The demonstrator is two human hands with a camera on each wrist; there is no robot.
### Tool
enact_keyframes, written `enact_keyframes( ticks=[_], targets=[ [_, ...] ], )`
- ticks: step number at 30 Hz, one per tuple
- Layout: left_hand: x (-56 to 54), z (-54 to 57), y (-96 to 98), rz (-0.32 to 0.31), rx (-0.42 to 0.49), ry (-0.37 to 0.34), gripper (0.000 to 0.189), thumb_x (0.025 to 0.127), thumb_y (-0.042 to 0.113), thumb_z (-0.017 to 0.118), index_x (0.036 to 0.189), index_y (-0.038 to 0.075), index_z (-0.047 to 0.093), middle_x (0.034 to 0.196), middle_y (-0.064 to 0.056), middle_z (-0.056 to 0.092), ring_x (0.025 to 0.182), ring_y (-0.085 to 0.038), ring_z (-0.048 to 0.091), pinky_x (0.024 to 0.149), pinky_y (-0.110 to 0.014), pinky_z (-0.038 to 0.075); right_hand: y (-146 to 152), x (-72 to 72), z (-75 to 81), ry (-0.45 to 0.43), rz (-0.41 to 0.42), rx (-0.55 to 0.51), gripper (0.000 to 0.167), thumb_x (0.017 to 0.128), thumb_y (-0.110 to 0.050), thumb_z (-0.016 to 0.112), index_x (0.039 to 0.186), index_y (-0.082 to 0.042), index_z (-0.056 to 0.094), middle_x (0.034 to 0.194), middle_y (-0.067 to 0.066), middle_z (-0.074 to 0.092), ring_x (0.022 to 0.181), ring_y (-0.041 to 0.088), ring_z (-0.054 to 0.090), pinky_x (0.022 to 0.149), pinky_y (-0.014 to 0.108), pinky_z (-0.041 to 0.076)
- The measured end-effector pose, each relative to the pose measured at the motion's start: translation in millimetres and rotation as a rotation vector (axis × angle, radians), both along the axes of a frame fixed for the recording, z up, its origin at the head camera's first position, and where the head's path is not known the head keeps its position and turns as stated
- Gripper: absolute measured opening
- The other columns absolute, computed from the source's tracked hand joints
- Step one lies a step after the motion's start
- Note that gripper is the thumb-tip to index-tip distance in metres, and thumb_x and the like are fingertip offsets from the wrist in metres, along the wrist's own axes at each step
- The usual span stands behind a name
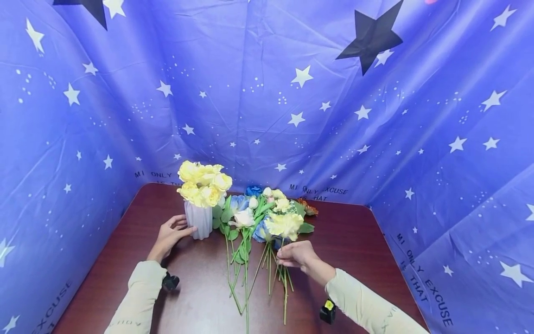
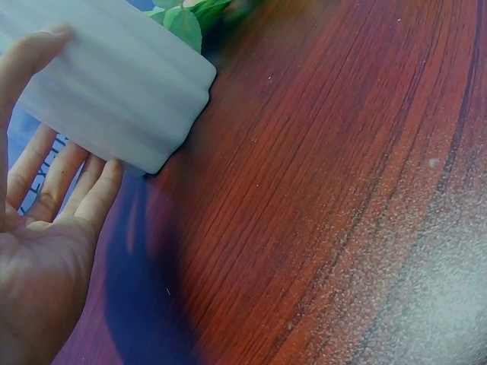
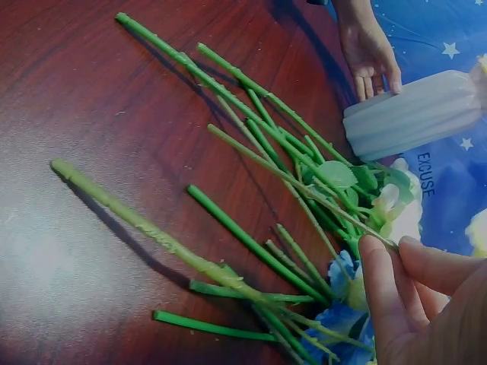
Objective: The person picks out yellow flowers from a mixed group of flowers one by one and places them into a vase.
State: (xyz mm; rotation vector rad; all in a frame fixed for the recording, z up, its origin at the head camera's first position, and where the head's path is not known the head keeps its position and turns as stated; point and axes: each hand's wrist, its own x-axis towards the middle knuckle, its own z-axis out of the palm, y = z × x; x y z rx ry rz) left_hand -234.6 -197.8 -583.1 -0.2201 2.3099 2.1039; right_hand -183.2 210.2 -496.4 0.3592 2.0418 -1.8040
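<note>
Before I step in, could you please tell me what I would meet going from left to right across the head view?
Left sleeve, left hand, pale vase, white rose, right hand, right sleeve.

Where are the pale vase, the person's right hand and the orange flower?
Pale vase [image 1: 200, 219]: head view, on the middle of its ribbed side.
Right hand [image 1: 299, 255]: head view, on the back of the hand.
Orange flower [image 1: 309, 208]: head view, on its petals.
</note>
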Motion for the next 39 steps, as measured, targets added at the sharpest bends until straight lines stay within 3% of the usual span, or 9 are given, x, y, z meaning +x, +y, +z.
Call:
enact_keyframes(
  ticks=[8,20,24,39],
  targets=[
    [-0.5,-0.8,-0.5,-0.003,-0.006,-0.003,0.069,0.084,0.016,0.085,0.141,0.0,0.049,0.136,-0.021,0.06,0.103,0.0,0.06,0.085,-0.012,0.053,-2.7,-4.2,6.8,0.032,-0.038,-0.006,0.021,0.086,0.014,0.07,0.105,0.021,0.068,0.077,0.017,0.076,0.063,0.018,0.074,0.065,0.031,0.064],
    [-1.3,1.0,0.4,0.005,-0.005,0.011,0.07,0.084,0.018,0.086,0.141,0.0,0.05,0.137,-0.024,0.058,0.108,-0.005,0.061,0.085,-0.011,0.052,-14.7,-13.0,27.9,0.12,-0.035,-0.015,0.024,0.088,0.011,0.069,0.109,0.022,0.065,0.076,0.012,0.076,0.064,0.013,0.073,0.06,0.022,0.061],
    [0.1,-2.0,-0.6,0.01,0.001,0.019,0.068,0.084,0.016,0.085,0.139,-0.001,0.05,0.134,-0.023,0.06,0.101,0.002,0.06,0.086,-0.012,0.053,-15.8,-14.3,33.4,0.134,-0.037,-0.032,0.027,0.089,0.011,0.068,0.114,0.022,0.064,0.079,0.013,0.077,0.066,0.013,0.073,0.062,0.021,0.061],
    [0.9,-2.2,1.2,0.014,-0.004,0.02,0.067,0.084,0.017,0.085,0.139,0.0,0.051,0.127,-0.015,0.063,0.101,0.002,0.06,0.085,-0.013,0.053,-18.5,-22.7,50.4,0.19,-0.086,-0.118,0.027,0.089,0.014,0.066,0.115,0.024,0.063,0.081,0.016,0.077,0.071,0.017,0.076,0.067,0.024,0.063]
  ],
)
